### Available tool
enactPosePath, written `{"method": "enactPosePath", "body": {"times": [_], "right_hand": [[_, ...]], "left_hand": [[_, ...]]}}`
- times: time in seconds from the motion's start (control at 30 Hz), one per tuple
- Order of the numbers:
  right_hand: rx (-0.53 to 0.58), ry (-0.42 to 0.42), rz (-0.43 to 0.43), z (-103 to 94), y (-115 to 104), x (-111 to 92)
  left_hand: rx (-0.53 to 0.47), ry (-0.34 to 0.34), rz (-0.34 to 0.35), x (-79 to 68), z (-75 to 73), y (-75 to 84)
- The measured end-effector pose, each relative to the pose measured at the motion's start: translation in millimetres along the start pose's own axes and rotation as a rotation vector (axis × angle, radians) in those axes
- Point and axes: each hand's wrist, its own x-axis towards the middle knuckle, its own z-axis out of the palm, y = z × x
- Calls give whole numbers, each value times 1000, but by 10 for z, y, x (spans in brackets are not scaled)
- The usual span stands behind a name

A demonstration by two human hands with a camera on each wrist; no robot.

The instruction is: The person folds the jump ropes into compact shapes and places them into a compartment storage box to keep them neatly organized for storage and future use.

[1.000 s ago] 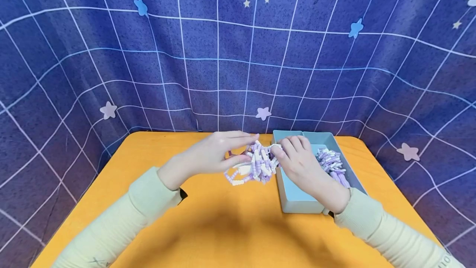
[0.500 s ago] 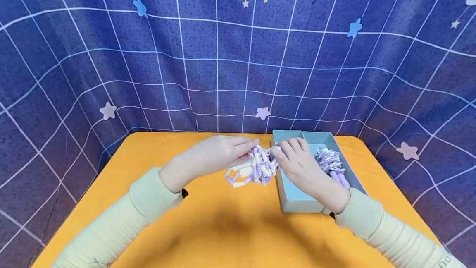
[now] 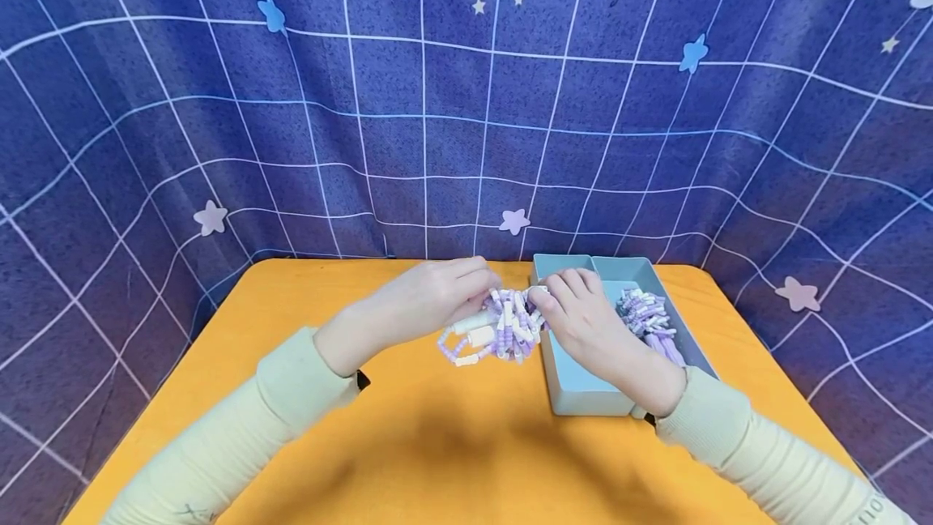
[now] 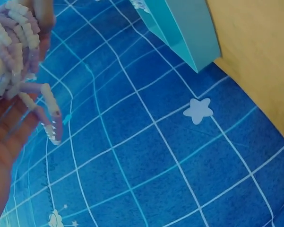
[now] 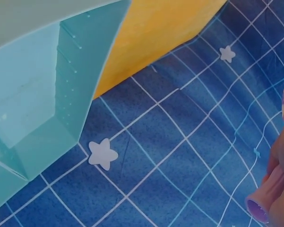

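A beaded jump rope point(image 3: 510, 326) in purple and white hangs bundled above the table, with one loop drooping on the left. My left hand point(image 3: 430, 294) has its bent fingers on the bundle's upper left side. On the other side, my right hand point(image 3: 583, 318) grips the bundle between thumb and fingers. In the left wrist view, the rope's bead strands point(image 4: 16, 52) lie in front of the left fingers point(image 4: 16, 137). A pinkish-purple handle point(image 5: 269, 194) with a flared, hollow end shows in the right hand in the right wrist view. The left thumb is hidden.
Right of the hands stands a light-blue divided box point(image 3: 590, 403). It contains another purple-and-white bead bundle point(image 3: 643, 313) along its right side. An orange cloth point(image 3: 408, 444) covers the table, and a blue patterned curtain point(image 3: 452, 144) hangs round it.
The left fingers first reach straight over the bundle with the thumb apart, then close in and now bend at its upper left. The right hand keeps its grip almost in place.
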Motion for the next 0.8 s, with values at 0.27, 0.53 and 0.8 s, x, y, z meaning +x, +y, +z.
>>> {"method": "enactPosePath", "body": {"times": [0.27, 0.53, 0.8], "right_hand": [[7, -4, -22, 3, 1, 14], [24, 40, -71, -7, 14, 9], [33, 17, -69, 12, 27, -40]], "left_hand": [[-252, -52, -139, 55, 16, 2], [-312, -93, -200, 98, 32, 2], [-347, -97, -221, 74, 84, 16]]}}
